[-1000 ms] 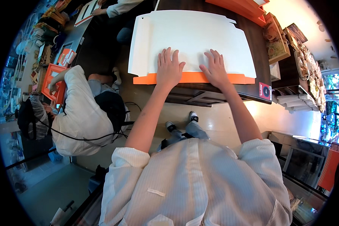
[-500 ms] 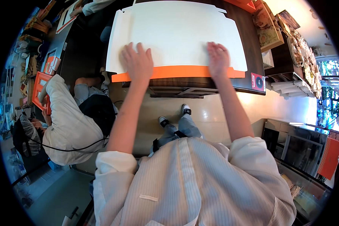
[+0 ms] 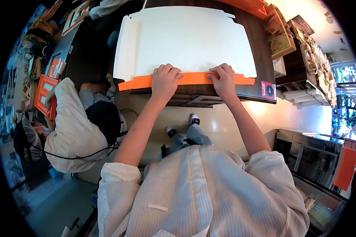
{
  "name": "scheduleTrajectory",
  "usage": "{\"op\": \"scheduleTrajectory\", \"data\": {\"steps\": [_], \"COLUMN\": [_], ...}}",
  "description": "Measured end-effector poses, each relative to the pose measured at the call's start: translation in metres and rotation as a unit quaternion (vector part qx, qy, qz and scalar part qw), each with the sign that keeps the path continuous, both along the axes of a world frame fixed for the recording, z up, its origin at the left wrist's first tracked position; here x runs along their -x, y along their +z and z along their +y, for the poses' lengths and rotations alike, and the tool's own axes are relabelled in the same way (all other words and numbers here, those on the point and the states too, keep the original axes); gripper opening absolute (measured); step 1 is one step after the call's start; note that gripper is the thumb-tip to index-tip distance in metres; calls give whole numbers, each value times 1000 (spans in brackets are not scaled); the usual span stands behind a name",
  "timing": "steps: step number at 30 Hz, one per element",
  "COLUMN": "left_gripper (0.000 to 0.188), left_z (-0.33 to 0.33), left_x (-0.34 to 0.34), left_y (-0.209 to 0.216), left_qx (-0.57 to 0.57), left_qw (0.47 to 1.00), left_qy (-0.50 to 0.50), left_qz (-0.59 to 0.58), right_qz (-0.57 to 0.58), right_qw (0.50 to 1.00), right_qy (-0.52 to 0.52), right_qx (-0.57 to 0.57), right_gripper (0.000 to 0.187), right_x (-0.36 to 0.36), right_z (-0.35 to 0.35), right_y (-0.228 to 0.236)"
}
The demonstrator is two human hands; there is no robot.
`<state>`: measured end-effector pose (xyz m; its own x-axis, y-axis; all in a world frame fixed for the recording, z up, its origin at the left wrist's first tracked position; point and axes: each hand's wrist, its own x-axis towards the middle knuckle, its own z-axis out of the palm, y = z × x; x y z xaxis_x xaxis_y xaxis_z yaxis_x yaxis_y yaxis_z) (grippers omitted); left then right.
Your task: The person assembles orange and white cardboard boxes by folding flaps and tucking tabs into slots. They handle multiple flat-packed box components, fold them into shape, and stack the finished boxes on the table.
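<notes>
A large white cardboard sheet (image 3: 190, 39) with notched, creased edges lies on the dark wooden table (image 3: 262, 59). Along its near side runs a folded flap (image 3: 195, 78) whose orange face shows. Toward the flap's left part, my left hand (image 3: 165, 82) pinches it, fingers curled over the crease and thumb against the orange. My right hand (image 3: 224, 81) grips the same flap further right in a like way, its thumb pointing inward. Beneath the fingers, the crease itself is hidden.
A small red card (image 3: 268, 90) lies at the table's near right corner. Orange pieces (image 3: 249, 6) and a wooden picture tray (image 3: 280, 31) are at the back right. To the left, a seated person (image 3: 73, 126) handles an orange frame (image 3: 44, 93); another person's sleeve (image 3: 106, 8) shows behind.
Both hands have moved inward, from lying over the sheet to pinching the orange flap. The sheet appears slightly lower in view.
</notes>
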<state>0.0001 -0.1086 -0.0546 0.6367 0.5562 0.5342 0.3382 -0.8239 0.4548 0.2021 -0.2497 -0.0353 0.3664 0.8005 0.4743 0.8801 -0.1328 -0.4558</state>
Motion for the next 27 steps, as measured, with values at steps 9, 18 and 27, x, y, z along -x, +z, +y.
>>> {"op": "scheduleTrajectory", "data": {"steps": [9, 18, 27], "left_gripper": [34, 43, 38], "left_z": [-7, -23, -46], "left_x": [33, 43, 48], "left_y": [-10, -17, -18], "left_qx": [-168, -218, -200], "left_qw": [983, 974, 979], "left_qy": [-75, -56, 19], "left_qz": [-5, -25, -37], "right_qz": [-119, -173, -247], "right_qw": [988, 977, 962], "right_qy": [32, 59, 16], "right_qx": [-89, -109, -116], "right_gripper": [18, 25, 32], "right_x": [11, 21, 37], "right_z": [-19, -34, -54], "right_y": [-23, -16, -40]}}
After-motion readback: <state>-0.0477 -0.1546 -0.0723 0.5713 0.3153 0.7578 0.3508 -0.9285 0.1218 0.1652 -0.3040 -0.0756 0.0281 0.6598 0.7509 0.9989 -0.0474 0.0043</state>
